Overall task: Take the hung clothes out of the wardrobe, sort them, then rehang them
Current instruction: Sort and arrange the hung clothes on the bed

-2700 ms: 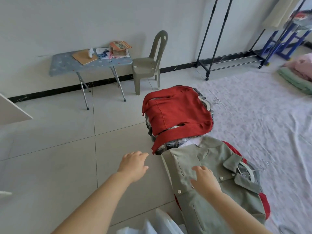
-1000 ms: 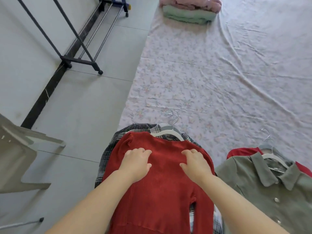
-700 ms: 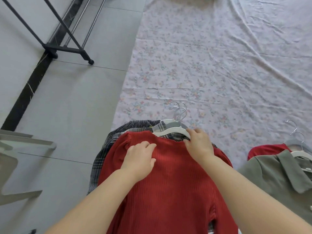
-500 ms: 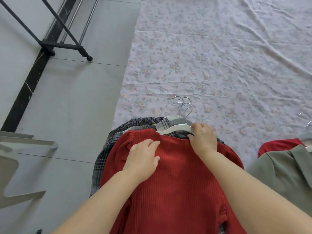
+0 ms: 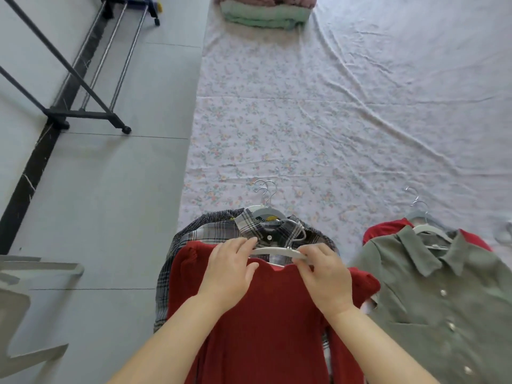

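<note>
A red ribbed sweater [image 5: 266, 314] lies on top of a pile at the edge of the floral sheet [image 5: 318, 120]. Its white hanger [image 5: 277, 252] sits at the neckline. My left hand [image 5: 230, 270] pinches the hanger's left end and the sweater's shoulder. My right hand [image 5: 324, 275] grips the hanger's right end. Under the sweater lies a plaid shirt [image 5: 255, 231] on other hangers with metal hooks [image 5: 264, 189]. To the right a grey-green button shirt [image 5: 443, 295] on a hanger covers another red garment [image 5: 385, 231].
A black clothes rack base [image 5: 83, 116] stands on the tiled floor at the upper left. Folded green and pink fabric [image 5: 266, 12] lies at the sheet's far end. A pale plastic chair [image 5: 25, 306] is at the lower left.
The sweater has slid toward me, uncovering the plaid shirt's collar. Both hands moved up to the neckline and now hold the white hanger's two ends.
</note>
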`<state>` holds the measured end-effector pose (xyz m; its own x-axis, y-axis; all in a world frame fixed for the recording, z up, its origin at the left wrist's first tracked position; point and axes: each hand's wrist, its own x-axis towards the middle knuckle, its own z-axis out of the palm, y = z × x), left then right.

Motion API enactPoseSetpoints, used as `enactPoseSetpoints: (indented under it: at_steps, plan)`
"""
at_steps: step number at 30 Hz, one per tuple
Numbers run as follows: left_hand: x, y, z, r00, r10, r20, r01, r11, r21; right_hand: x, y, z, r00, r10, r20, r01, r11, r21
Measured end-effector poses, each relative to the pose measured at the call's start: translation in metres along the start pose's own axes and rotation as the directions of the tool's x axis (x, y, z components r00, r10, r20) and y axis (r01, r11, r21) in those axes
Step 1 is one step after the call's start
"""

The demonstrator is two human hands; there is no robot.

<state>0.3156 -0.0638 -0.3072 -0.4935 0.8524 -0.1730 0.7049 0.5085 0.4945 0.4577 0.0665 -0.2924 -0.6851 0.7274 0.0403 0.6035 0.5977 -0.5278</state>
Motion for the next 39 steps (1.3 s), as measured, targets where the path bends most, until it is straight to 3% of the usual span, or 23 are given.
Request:
enactPoseSetpoints:
  at_steps: [3, 6, 10, 14, 22, 30, 39]
  plan:
    - [-0.029, 0.019, -0.019, 0.997, 0.07, -0.023, -0.07, 0.998, -0.005, -0.026, -0.015, -0.036, 0.996, 0.052, -0.072, -0.049, 0.998, 0.044]
    - [-0.051, 0.039, -0.037, 0.981, 0.131, -0.144, -0.138, 0.989, -0.043, -0.052, -0.027, -0.069, 0.985, 0.043, -0.165, -0.042, 0.999, 0.011]
    - [-0.069, 0.076, -0.059, 0.92, 0.261, -0.293, -0.289, 0.956, -0.056, -0.087, -0.036, -0.112, 0.942, 0.002, -0.336, -0.018, 0.999, -0.044]
    - [-0.088, 0.114, -0.065, 0.858, 0.375, -0.35, -0.423, 0.903, -0.07, -0.124, -0.03, -0.149, 0.895, 0.009, -0.445, -0.049, 0.996, -0.078]
    - [-0.147, 0.211, -0.042, 0.782, 0.526, -0.334, -0.562, 0.827, -0.013, -0.231, 0.014, -0.217, 0.829, 0.092, -0.552, -0.133, 0.99, -0.035]
    - [-0.237, 0.352, 0.021, 0.699, 0.647, -0.305, -0.673, 0.739, 0.027, -0.367, 0.101, -0.306, 0.73, 0.107, -0.675, -0.171, 0.985, -0.028]
    - [-0.295, 0.497, 0.108, 0.744, 0.637, -0.202, -0.668, 0.722, -0.183, -0.468, 0.207, -0.406, 0.688, 0.126, -0.715, -0.298, 0.947, -0.12]
